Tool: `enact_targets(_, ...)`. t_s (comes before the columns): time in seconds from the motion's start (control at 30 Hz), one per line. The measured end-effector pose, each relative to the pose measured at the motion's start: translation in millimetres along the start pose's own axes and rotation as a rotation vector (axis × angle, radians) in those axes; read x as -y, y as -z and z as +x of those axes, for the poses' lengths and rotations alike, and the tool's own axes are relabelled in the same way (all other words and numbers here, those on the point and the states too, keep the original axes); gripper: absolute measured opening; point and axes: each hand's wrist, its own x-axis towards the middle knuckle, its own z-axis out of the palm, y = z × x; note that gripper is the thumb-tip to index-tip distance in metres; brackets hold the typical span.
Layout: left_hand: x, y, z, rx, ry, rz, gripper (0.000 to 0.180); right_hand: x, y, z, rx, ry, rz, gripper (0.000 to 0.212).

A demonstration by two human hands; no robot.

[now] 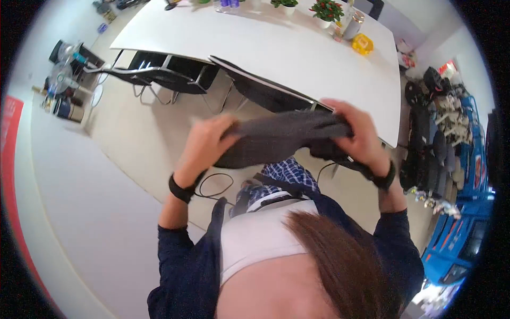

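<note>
A dark grey piece of cloth [284, 135], folded into a long band, stretches between my two hands in front of my body. My left hand [204, 141] grips its left end, thumb toward the middle; the hand is slightly blurred. On the opposite end my right hand [364, 133] has its fingers wrapped over the cloth, which bunches and droops below that hand. Whether it is a garment I cannot tell. Both wrists wear black bands.
Beyond my hands stands a white table [255, 45] bearing potted plants [326, 11] and a yellow dish [363, 44]. Black chairs [260, 87] line its near side. A black cable [217, 185] loops on the floor. Crowded shelves [446, 127] stand at the right, a fan [61, 74] far left.
</note>
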Motion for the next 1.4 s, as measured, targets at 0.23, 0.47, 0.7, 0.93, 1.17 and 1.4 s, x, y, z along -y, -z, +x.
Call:
enact_targets(0.23, 29, 37, 162, 0.073, -0.295, 0.050, 0.019, -54, 46, 71, -0.342, 0.023, -0.236, 0.044)
enact_targets(0.47, 89, -10, 223, 0.487, -0.172, 0.049, 0.023, -151, 20, 113, 0.036, -0.204, 0.018, 0.029)
enact_targets(0.7, 132, -22, 244, 0.800, -0.127, 0.124, 0.027, -156, -26, 130, 0.114, -0.441, 0.169, 0.035)
enact_targets(0.93, 207, -82, 271, 0.982, -0.210, 0.167, 0.026, -196, -80, 141, 0.131, -0.635, 0.246, 0.048)
enact_targets(1.17, 268, -214, 279, 0.905, -0.272, 0.631, 0.052, -303, -145, 110, 0.300, -0.778, -0.350, 0.063)
enact_targets(1.4, 273, -240, 197, 0.816, -0.476, 0.316, 0.072, -273, -211, 100, 0.250, -0.523, -0.423, 0.059)
